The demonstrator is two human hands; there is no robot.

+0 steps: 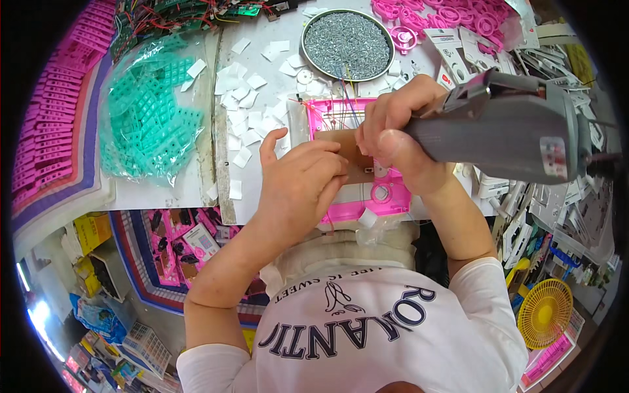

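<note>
A bright pink plastic housing (pixel 398 204) lies on the table in front of me, with a brown board (pixel 341 136) inside it and thin wires at its far end. My right hand (pixel 400 128) is wrapped around the narrow end of a corded grey electric screwdriver (pixel 498 128); the tool's tip is hidden under my fingers, over the board. Resting at the board's left side, my left hand (pixel 298 177) has its little finger raised and the other fingers curled together. Whatever those fingertips hold, if anything, is hidden.
A round metal bowl of screws (pixel 347 46) stands behind the housing. White paper squares (pixel 249 98) are scattered left of it. Farther left lie a bag of teal plastic parts (pixel 154 111) and stacked pink pieces (pixel 56 111). Pink rings and white parts crowd the right.
</note>
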